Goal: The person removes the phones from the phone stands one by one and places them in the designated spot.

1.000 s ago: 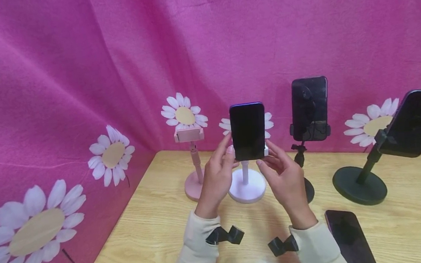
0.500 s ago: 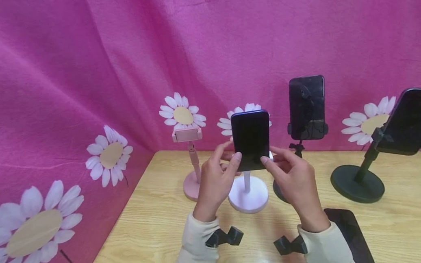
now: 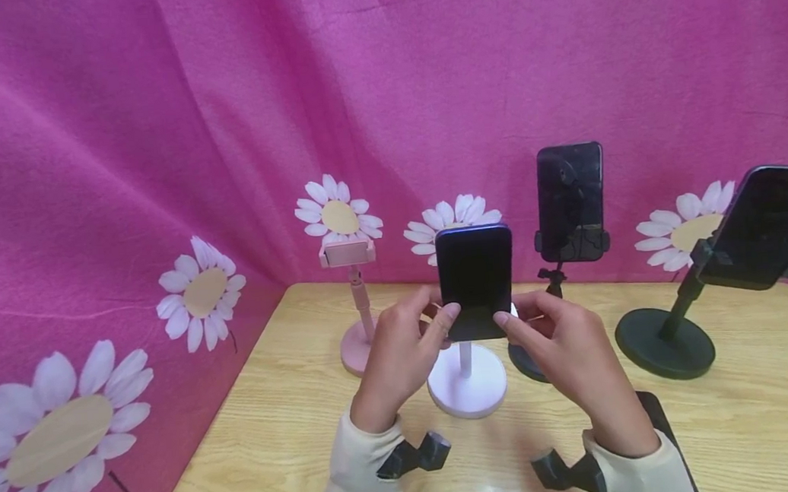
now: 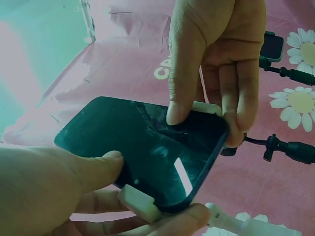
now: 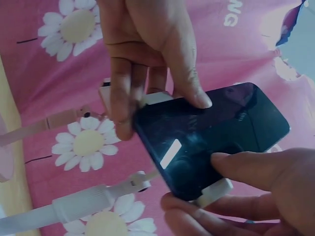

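Observation:
A dark smartphone (image 3: 474, 275) with a blue edge stands upright in the clamp of a white phone stand (image 3: 469, 389). My left hand (image 3: 401, 348) grips the phone's lower left side, its thumb on the screen and fingers behind. On the lower right side, my right hand (image 3: 568, 340) pinches it the same way. In the left wrist view, white clamp jaws hold both long edges of the phone (image 4: 108, 132), beside the fingers. The right wrist view shows the stand's white stem (image 5: 83, 201) running down from behind the phone. The clamp's back is hidden.
A pink phone stand (image 3: 356, 344) with nothing in its clamp is to the left. To the right, a black stand holds a phone (image 3: 571, 199), and a dark green stand (image 3: 664, 341) holds another phone (image 3: 763, 228). A further phone (image 3: 655, 411) lies partly under the right forearm.
The phone and white stand have come nearer to me, lower in the head view. Both thumbs have moved from the phone's lower edges onto its screen. The right forearm has swung right.

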### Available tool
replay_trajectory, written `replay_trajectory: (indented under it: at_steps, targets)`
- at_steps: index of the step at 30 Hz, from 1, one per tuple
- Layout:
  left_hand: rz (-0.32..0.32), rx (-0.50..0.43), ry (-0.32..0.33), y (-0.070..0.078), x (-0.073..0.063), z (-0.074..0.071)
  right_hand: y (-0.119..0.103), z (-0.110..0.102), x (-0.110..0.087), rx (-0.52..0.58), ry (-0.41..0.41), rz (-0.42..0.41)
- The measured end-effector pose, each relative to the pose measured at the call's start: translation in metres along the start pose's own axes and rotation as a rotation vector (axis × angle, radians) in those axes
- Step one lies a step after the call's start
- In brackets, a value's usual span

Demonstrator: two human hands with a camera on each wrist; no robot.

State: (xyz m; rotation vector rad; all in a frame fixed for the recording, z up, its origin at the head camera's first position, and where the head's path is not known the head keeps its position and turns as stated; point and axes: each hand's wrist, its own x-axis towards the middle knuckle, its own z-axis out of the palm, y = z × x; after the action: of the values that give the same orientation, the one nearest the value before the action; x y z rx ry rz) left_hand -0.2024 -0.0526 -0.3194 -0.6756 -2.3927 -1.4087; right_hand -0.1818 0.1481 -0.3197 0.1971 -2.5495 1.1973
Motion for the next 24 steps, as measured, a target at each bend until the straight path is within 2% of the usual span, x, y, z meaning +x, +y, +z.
replay_trajectory:
  at_steps: [8, 24]
  targets:
    - [0.016, 0.077, -0.063, 0.009, -0.005, -0.005, -0.004, -0.011, -0.007, -0.027, -0.065, -0.016]
    - [0.018, 0.090, -0.146, 0.015, -0.010, -0.011, -0.012, -0.023, -0.017, -0.033, -0.142, 0.001]
